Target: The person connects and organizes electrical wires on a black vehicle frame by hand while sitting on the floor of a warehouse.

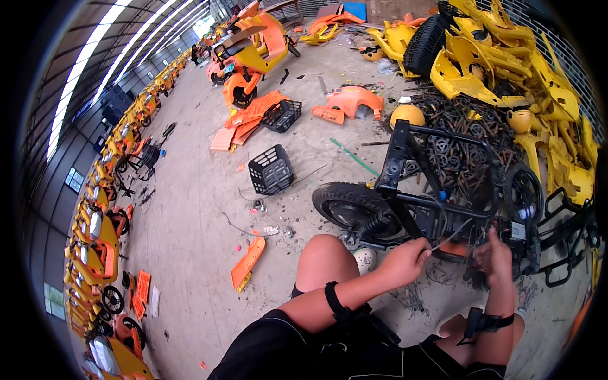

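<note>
In front of me a stripped black scooter frame (pixel 405 168) lies low on the floor, its wheel (pixel 348 206) to the left. My left hand (pixel 408 259) is closed beside the frame's lower tube. A thin grey cable (pixel 453 235) runs out from its fingers up toward the right. My right hand (pixel 495 256) is at the frame's near right part, next to a dark box with a pale label (pixel 519 231). Its fingers are curled with the thumb up; what they hold, if anything, is hidden. Loose wires (pixel 443 272) hang below and between my hands.
Behind the frame lies a heap of dark metal parts (pixel 453 139), with piled yellow body panels (pixel 500 57) beyond. Black plastic baskets (pixel 271 170), an orange panel (pixel 248 263) and an orange fender (pixel 354 101) lie on the floor. Yellow scooters (pixel 95 253) line the left wall.
</note>
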`<state>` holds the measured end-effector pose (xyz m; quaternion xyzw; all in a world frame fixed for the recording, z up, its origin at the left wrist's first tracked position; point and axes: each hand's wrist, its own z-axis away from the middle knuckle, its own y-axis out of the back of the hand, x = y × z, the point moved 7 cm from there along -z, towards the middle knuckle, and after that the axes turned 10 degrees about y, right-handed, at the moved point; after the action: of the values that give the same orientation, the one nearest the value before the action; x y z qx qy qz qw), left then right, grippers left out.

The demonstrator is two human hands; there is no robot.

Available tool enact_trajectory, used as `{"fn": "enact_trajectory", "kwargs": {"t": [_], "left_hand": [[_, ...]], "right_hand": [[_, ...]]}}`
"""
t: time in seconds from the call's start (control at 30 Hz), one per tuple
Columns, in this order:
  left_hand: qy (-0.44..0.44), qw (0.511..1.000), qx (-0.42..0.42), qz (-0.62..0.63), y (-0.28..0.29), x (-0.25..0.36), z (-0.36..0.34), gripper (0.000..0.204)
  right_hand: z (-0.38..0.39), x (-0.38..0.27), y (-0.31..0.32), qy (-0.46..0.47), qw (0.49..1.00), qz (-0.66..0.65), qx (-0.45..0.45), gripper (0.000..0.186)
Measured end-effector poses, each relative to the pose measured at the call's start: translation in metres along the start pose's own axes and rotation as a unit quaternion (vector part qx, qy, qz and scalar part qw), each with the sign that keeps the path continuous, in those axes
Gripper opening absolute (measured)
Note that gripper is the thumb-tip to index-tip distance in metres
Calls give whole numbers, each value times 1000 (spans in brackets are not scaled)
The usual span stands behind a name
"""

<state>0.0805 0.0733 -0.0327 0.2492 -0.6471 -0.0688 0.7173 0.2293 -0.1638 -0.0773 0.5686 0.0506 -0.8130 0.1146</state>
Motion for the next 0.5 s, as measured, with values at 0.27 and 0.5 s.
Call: {"fn": "enact_trajectory", "kwargs": {"t": [0.27, 0.5], "left_hand": [[-34, 999, 10, -8, -5, -1, -3, 14], [-31, 999, -7, -18, -13, -1, -6, 14]], "right_hand": [[39, 8, -87, 77, 974, 99, -191, 30], [35, 3, -78, 179, 964, 65, -186, 21]]}}
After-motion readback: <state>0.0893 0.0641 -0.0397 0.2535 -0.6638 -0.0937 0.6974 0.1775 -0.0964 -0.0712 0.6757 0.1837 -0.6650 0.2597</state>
